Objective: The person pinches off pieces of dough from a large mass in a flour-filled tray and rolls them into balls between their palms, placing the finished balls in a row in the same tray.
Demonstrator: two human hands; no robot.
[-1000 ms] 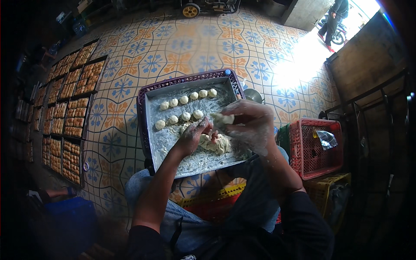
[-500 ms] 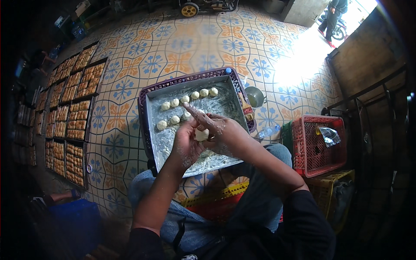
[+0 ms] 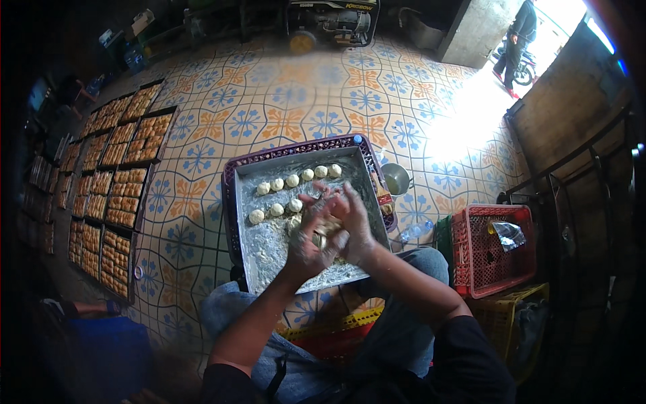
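Note:
My left hand (image 3: pixel 313 239) and my right hand (image 3: pixel 353 229), both dusted with flour, overlap above a floury metal tray (image 3: pixel 264 259) resting in a purple crate (image 3: pixel 230 192). Their fingers are spread and crossing; whether dough is between the palms I cannot tell. Pale dough shows behind and below them, partly hidden. Two rows of round dough balls, an upper row (image 3: pixel 292 180) and a lower row (image 3: pixel 256 217), lie in the tray. A brush (image 3: pixel 378 188) rests along the crate's right rim.
Baked pastries fill trays (image 3: pixel 124 192) on the left floor. At right are a pot (image 3: pixel 399 179), plastic bottle (image 3: pixel 417 229), red crate (image 3: pixel 463 249) and yellow crate (image 3: pixel 511 310). A wheeled machine (image 3: pixel 333 23) stands behind; a person (image 3: pixel 519 37) is in the doorway.
My hands have gone from cupped around a dough piece to spread and crossed, right fingers now pointing up. The tray appears lower in view; the person in the doorway has shifted slightly.

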